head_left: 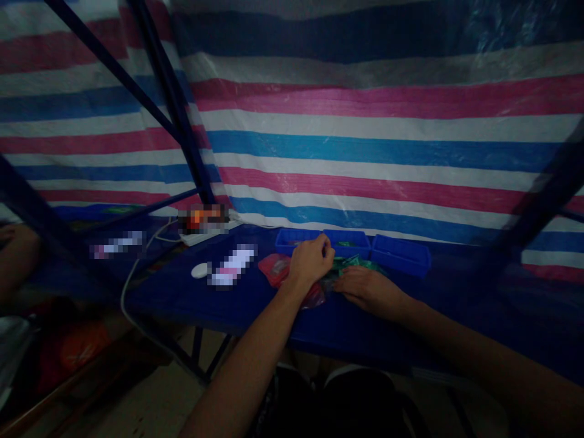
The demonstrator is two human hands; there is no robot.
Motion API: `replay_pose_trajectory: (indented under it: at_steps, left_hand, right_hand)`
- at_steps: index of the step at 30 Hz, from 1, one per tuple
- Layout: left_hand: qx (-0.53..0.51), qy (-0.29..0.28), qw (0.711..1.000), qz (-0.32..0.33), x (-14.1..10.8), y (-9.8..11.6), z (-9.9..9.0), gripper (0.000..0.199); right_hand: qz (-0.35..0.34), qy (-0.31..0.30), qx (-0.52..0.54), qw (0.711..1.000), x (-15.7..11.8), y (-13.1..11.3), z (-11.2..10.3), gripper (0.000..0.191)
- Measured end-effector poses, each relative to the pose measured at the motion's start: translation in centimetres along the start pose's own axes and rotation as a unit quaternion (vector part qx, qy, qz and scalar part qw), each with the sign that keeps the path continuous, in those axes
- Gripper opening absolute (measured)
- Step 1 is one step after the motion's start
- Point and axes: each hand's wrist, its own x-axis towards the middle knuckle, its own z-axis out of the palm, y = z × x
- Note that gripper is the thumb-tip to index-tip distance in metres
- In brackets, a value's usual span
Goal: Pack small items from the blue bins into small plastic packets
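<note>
Left grip (312, 260) curled, slightly farther than right grip (370, 291); bare left forearm (268, 340) slants far and right. Right grip points left, back upward; right forearm (474, 344) enters from near right.

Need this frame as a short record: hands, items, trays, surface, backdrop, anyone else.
left hand: over the red plastic, grip unclear
right hand: at the green plastic, grip unclear
red plastic: on table, partly under left forearm
green plastic: just beyond right hand
trays: two, blue, side by side behind the hands
table: blue
white disc: left of the red plastic
backdrop: striped sheet
other person: arm at left edge
</note>
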Motion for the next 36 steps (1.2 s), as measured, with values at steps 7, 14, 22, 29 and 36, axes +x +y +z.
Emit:
replay_pose_trajectory:
  at_steps: [7, 14, 22, 29, 36]
  left_hand:
    - [-0.053, -0.019, 0.998, 0.038, -0.1, 0.6, -0.6, 0.013]
    - [-0.235, -0.063, 0.952, 0.185, -0.4, 1.7, -1.4, 0.030]
    - [-0.231, -0.094, 0.957, 0.146, 0.1, 1.5, -0.3, 0.019]
    - [-0.282, -0.102, 0.945, 0.129, -0.3, 1.7, 0.0, 0.017]
    - [-0.297, -0.090, 0.942, 0.128, -0.2, 1.8, -0.1, 0.021]
  right_hand:
    - [0.057, 0.021, -0.034, 0.998, 0.1, -0.5, -0.3, 0.018]
    - [0.258, 0.252, 0.196, 0.912, -0.5, 1.4, -1.3, 0.010]
    - [0.285, 0.293, 0.403, 0.819, -0.9, 2.3, -1.2, 0.033]
    - [0.312, 0.312, 0.389, 0.809, -0.8, 2.5, -0.9, 0.041]
    - [0.307, 0.303, 0.391, 0.813, -0.8, 2.5, -0.7, 0.044]
